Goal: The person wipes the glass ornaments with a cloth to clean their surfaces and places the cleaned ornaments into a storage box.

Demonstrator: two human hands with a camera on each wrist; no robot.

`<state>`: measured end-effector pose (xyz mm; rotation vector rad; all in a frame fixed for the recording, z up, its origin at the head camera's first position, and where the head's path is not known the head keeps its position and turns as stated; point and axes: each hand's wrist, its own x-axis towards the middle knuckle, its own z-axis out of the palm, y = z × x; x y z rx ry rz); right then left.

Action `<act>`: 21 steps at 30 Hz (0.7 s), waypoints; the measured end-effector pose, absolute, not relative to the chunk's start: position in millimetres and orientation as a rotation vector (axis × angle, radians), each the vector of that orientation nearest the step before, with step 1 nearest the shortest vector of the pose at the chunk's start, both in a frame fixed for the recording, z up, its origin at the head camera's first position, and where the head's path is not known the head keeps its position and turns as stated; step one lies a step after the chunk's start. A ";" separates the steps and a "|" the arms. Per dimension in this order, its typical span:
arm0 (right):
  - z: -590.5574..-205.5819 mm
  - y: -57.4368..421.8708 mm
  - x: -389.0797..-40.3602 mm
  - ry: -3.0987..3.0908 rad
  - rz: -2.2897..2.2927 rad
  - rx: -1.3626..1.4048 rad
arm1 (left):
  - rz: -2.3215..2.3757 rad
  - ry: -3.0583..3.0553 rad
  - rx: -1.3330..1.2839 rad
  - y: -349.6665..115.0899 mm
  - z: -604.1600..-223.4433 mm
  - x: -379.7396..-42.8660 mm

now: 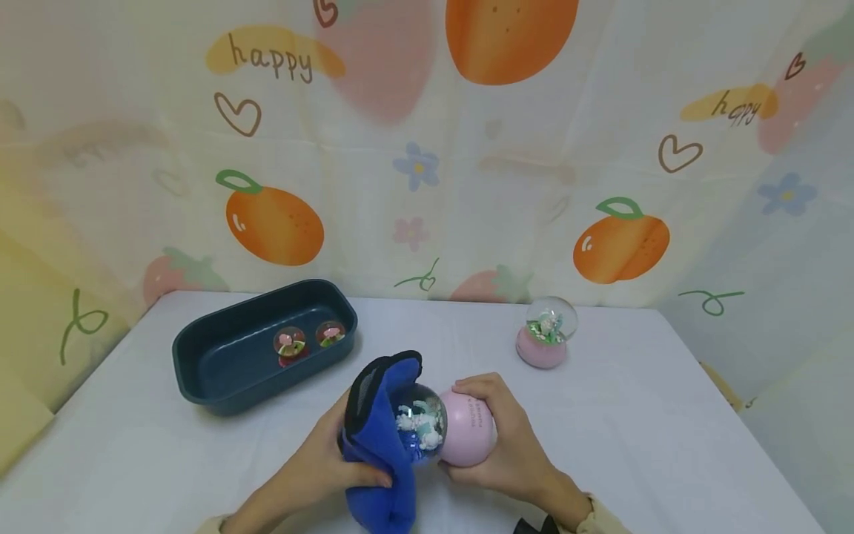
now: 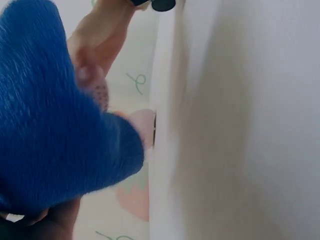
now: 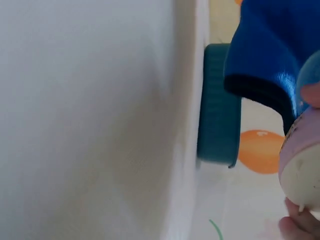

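Observation:
My right hand (image 1: 503, 437) grips the pink base of a snow globe (image 1: 422, 423), which lies tipped on its side with its glass dome toward the left. White and teal figures show inside the dome. In my left hand (image 1: 327, 456) is a blue cloth (image 1: 383, 452) with black edging, folded against the dome's left side. The left wrist view has the fuzzy cloth (image 2: 60, 115) covering most of the globe. In the right wrist view the globe's pale underside (image 3: 302, 175) faces the camera, with fingers at the base.
A dark teal tray (image 1: 227, 363) stands at the back left, with two small globes (image 1: 290, 343) at its right end. Another snow globe with a pink base (image 1: 542, 348) stands at the back right. Behind the white table (image 1: 620, 415) hangs a fruit-printed curtain (image 1: 507, 178).

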<state>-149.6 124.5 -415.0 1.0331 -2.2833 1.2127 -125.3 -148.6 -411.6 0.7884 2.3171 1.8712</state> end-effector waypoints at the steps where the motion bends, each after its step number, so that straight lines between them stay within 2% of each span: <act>1: -415.0 124.7 -149.7 -2.293 1.252 1.016 | 1.861 2.389 0.790 -146.8 -412.6 -125.1; 12: -410.1 123.7 -148.4 -2.397 1.470 0.948 | 1.742 2.767 0.864 -140.4 -417.9 -123.1; 16: -411.2 123.7 -147.7 -2.397 1.447 0.940 | 1.703 2.766 0.914 -140.4 -416.6 -123.5; 21: -412.4 124.7 -147.6 -2.383 1.346 0.974 | 1.652 2.801 0.852 -139.1 -414.1 -122.3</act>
